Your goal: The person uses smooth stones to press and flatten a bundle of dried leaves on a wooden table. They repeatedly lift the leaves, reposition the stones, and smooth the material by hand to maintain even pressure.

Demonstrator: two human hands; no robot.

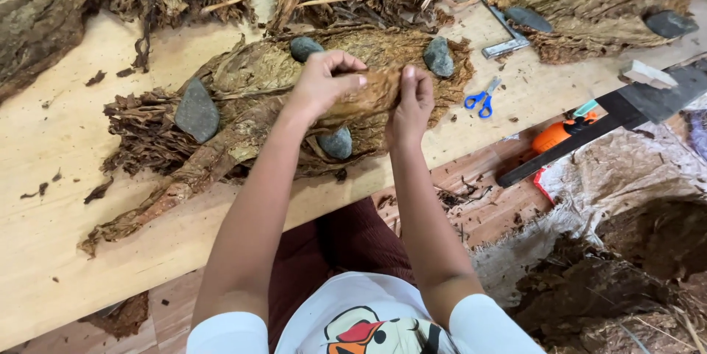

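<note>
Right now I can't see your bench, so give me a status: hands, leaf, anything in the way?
Left hand and right hand both gripping one dried brown leaf, held above the leaf pile. Grey stones weigh the pile. Blue scissors lie clear, right.

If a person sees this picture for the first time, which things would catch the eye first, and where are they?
First, at the centre, the left hand and right hand together hold a dried brown leaf above a flattened leaf pile on the wooden table. Dark grey stones lie on that pile. To the right, small blue scissors stand out against the pale wood.
</note>
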